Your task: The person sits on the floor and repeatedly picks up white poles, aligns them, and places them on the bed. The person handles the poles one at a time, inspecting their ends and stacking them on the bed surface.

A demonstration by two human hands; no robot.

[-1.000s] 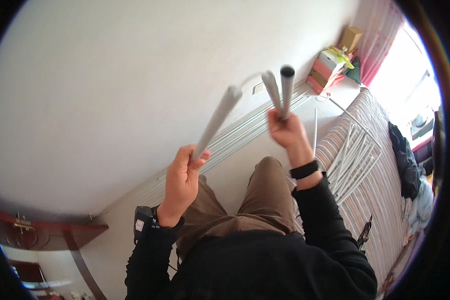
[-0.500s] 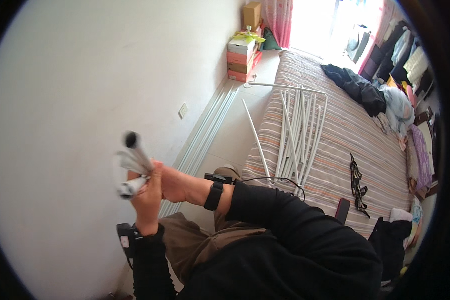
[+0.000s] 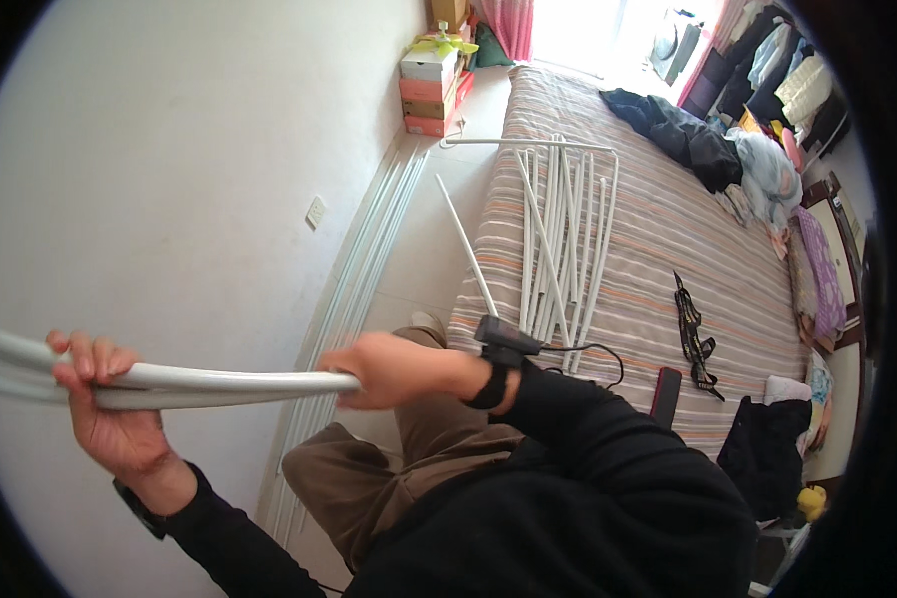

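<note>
A small bunch of long white metal tubes [image 3: 234, 381] stretches nearly level in front of the wall at the left. My left hand [image 3: 118, 419] is closed around the tubes near the left rim, its fingers wrapped over the top. At their right end my right hand [image 3: 391, 369] grips them, slightly blurred, with its fingers partly hidden. Beyond the left hand the tubes run out of the picture and look smeared. More white tubes [image 3: 568, 239] lie loosely piled on the striped bed, along with a bent frame piece [image 3: 528, 145].
Thin pale rods [image 3: 364, 254] lie on the floor along the wall. Stacked shoe boxes [image 3: 431, 95] stand in the far corner. On the bed [image 3: 648, 229] are a phone [image 3: 666, 397], a black strap [image 3: 696, 339] and dark clothes [image 3: 683, 140]. A socket [image 3: 316, 212] sits on the wall.
The tubes have swung from pointing toward the view to lying sideways. My hands, close together before, are now far apart, the left one further left. The view has shifted slightly.
</note>
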